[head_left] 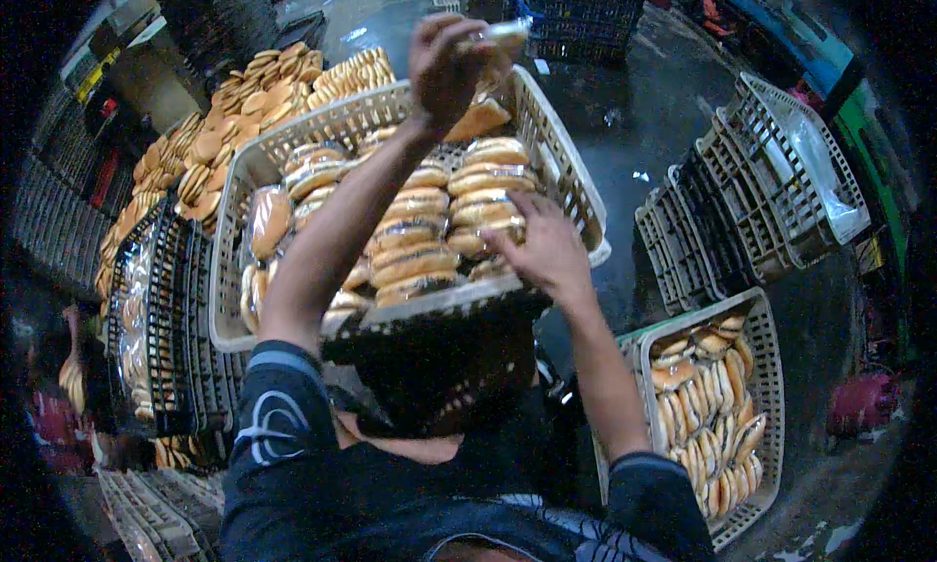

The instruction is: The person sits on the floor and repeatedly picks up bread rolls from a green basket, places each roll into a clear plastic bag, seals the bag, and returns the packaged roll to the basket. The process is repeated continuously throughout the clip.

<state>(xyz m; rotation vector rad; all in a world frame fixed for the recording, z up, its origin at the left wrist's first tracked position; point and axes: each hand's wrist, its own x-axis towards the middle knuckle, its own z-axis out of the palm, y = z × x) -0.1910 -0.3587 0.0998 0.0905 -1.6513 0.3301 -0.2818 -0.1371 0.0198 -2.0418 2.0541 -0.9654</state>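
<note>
A cream plastic crate [567, 155] stands before me, filled with rows of flat round breads [411, 232] in clear film. Above its far side, my left hand [448, 67] is raised and closed around a pale, shiny item [506, 38], apparently a film-wrapped bread; blur hides its details. My right hand [545, 243] rests over the near end of the right-hand row of wrapped breads [489, 177], thumb and fingers spread, nothing lifted in it. One wrapped bread [269, 221] leans flat side out at the crate's left. My left forearm covers part of the rows.
Loose unwrapped breads [208, 148] lie heaped beyond the crate's left side. A black crate [165, 313] of wrapped breads stands at left. Lower right is another cream crate [768, 415] holding wrapped breads. Stacked crates [747, 188] stand on the right, with plastic film [812, 166] on one.
</note>
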